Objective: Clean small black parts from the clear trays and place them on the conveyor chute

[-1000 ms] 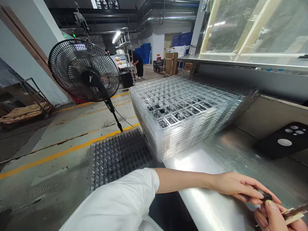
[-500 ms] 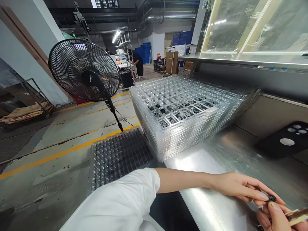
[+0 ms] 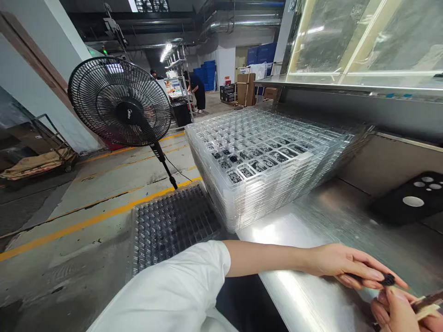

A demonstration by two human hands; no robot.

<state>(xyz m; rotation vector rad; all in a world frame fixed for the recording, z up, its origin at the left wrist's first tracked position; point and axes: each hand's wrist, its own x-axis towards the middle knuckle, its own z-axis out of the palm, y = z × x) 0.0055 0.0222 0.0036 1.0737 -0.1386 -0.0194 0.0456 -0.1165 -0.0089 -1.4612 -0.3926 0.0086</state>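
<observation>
**Pinching a small black part [image 3: 388, 279] above the steel counter [image 3: 311, 235], with a strip [image 3: 427, 300] just below it.**

Our left hand [image 3: 346, 265] closes thumb and fingers on the part, and our right hand [image 3: 398, 313], at the bottom corner of the view, curls around the tan-and-brown strip just beneath the left. Beyond them, a tall stack of clear trays [image 3: 263, 170] stands on the counter, with round black parts in the cells near its front corner. A black holed plate [image 3: 391, 203] lies to our right. Below the counter edge sits another clear tray [image 3: 173, 230], and a black fan [image 3: 121, 101] stands on the floor. A person [image 3: 196, 90] stands far off.
</observation>
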